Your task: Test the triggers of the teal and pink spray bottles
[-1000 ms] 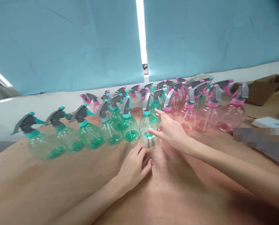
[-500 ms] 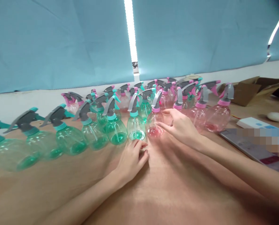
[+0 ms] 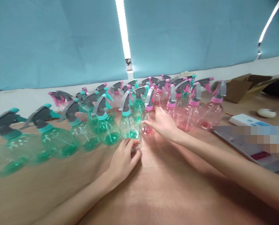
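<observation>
My right hand (image 3: 165, 125) is around the right side of a clear pink spray bottle (image 3: 148, 129), its thumb across the front and its other fingers partly hidden behind. The bottle stands upright with a pink collar, a grey trigger head and a little liquid look at its base. My left hand (image 3: 125, 156) rests on the table, holding nothing, its fingers loosely bent and the thumb apart. Just beyond its fingertips stands a green spray bottle (image 3: 130, 125) with a turquoise collar. Another green spray bottle (image 3: 108, 129) is to the left of that one.
Several green bottles line the left, and several pink ones, such as a pink spray bottle (image 3: 211, 114), the right. More stand behind. Farther right are an open cardboard box (image 3: 242, 89), a white mouse (image 3: 266, 113), a white-and-blue device (image 3: 247, 120) and a flat dark-edged tablet-like thing (image 3: 254, 153).
My right hand has moved in on the pink bottle, its fingers passing behind it and its thumb across the front. My left hand stays on the table. The whole view has shifted slightly.
</observation>
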Available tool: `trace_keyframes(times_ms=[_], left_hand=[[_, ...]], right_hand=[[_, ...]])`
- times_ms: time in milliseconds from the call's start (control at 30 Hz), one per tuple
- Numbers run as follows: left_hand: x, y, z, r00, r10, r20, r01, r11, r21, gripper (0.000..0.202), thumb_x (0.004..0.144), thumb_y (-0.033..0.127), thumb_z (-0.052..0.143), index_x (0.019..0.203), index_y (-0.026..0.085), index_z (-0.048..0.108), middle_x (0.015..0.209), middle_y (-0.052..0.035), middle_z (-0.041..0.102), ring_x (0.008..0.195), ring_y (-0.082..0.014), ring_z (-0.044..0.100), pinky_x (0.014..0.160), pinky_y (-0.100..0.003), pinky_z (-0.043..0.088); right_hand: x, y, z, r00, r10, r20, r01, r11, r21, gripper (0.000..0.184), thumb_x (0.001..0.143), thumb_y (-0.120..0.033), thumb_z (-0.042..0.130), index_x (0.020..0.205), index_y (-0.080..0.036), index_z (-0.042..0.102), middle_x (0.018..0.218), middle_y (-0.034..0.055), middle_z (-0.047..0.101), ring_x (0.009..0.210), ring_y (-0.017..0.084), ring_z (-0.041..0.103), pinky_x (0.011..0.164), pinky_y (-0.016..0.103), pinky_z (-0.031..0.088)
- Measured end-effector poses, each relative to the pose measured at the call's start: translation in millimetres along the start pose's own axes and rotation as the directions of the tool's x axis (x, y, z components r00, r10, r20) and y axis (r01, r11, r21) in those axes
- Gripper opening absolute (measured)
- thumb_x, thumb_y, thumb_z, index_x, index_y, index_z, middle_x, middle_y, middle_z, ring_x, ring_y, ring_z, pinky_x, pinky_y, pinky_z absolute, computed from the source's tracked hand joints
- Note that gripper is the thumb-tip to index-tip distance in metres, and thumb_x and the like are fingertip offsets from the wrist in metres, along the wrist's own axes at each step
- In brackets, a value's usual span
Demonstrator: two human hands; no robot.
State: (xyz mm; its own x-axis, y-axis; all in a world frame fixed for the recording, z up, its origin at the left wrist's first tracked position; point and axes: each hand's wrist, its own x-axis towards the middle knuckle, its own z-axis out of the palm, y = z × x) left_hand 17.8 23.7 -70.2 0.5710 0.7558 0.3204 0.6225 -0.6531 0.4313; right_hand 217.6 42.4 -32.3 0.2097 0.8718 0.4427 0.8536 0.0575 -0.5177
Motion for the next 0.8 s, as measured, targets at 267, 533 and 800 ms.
trace_keyframes(times_ms=[267,533,800], left_hand=[[2,0,-1.0,0.999,-0.032,-0.010,0.032,1.000,-0.002,0.010,0.089,0.021,0.048,0.097,0.021,0.055,0.097,-0.0047,0.062,0.084,-0.0199,0.062,0.076,-0.037,0.053],[4,0,0.0,1.000,0.009,-0.015,-0.009,0.999,0.033,0.012,0.089,0.019,0.047,0.097,0.020,0.056,0.097,-0.0059,0.061,0.088,-0.0213,0.062,0.080,-0.038,0.052],[0,1,-2.3,1.000,0.023,-0.012,-0.024,1.000,-0.019,0.011,0.092,0.023,0.047,0.097,0.021,0.056,0.100,-0.0055,0.063,0.092,-0.0220,0.060,0.077,-0.036,0.050]], right_hand=[[-9,5,-5,0.999,-0.025,0.024,0.026,0.999,-0.041,0.040,0.077,-0.050,0.062,0.100,-0.019,0.051,0.096,0.0103,0.057,0.081,0.030,0.061,0.058,0.036,0.042],[-21,7,-17,0.997,-0.047,0.063,0.048,0.999,-0.016,0.041,0.077,-0.050,0.059,0.105,-0.020,0.050,0.097,0.0087,0.058,0.080,0.029,0.061,0.059,0.037,0.042],[-50,4,-37,0.995,-0.070,0.077,0.070,0.998,0.008,0.044,0.077,-0.046,0.062,0.111,-0.019,0.050,0.102,0.0098,0.062,0.091,0.032,0.061,0.069,0.042,0.047]])
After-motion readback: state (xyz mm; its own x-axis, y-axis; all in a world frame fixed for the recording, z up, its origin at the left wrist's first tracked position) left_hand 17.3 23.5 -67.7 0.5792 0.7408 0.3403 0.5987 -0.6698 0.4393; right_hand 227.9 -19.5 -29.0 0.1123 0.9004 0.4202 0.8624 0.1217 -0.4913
